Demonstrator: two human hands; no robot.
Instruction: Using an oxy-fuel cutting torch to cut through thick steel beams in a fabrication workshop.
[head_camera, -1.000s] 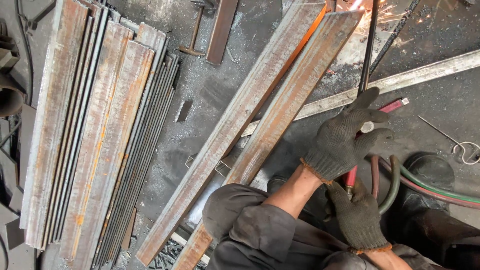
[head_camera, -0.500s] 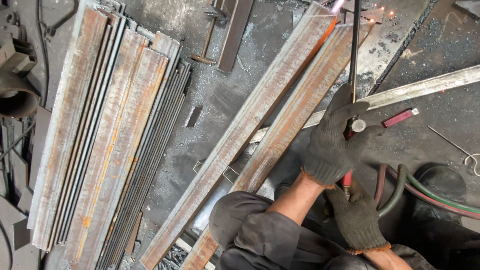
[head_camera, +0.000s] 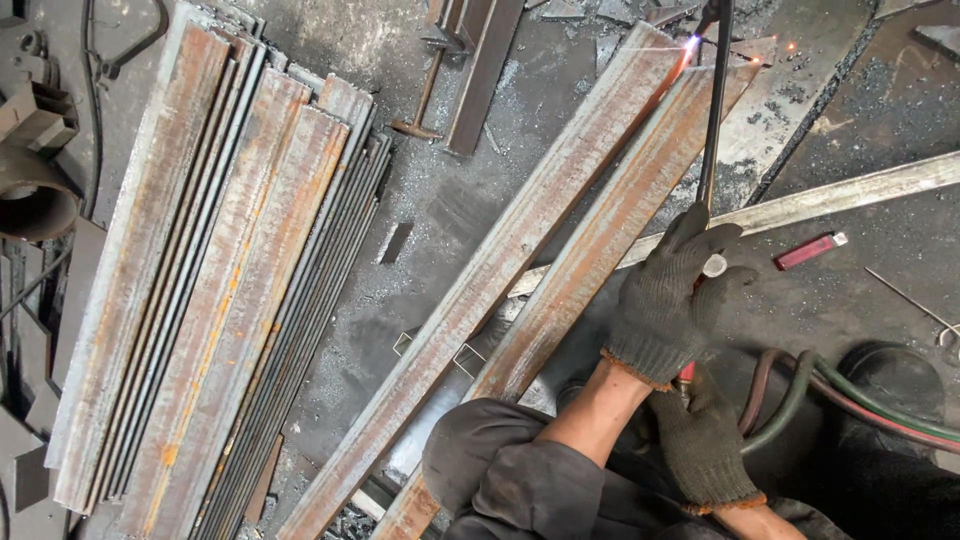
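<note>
Since a second ago the cutting torch (head_camera: 712, 110) has slid further up the steel, and its flame now bites at the far end of the two long rusty steel strips (head_camera: 560, 270), where before it burned lower down. Both gloved hands have followed it up along the strips.

From the head view, looking down: the left hand (head_camera: 668, 305), in a dark knitted glove with an orange cuff, is closed around the torch's tube just below its straight black neck, fingers wrapped round it. The right hand (head_camera: 705, 440), gloved the same, sits lower and nearer the body, its grip shut on the torch handle where a bit of red shows between the two gloves. Red and green hoses (head_camera: 850, 400) curl away from there to the right across the floor (head_camera: 450, 210). The torch tip meets the strips at a bright spark (head_camera: 692, 42), with a few orange sparks beside it.

The two strips lie side by side, running diagonally from the person's knee (head_camera: 480, 460) up to the right. A thinner pale bar (head_camera: 840, 195) crosses under them. A red lighter (head_camera: 808, 250) lies just beside that bar. Well apart on the left rests a stack of rusty flat bars (head_camera: 200, 280).
</note>
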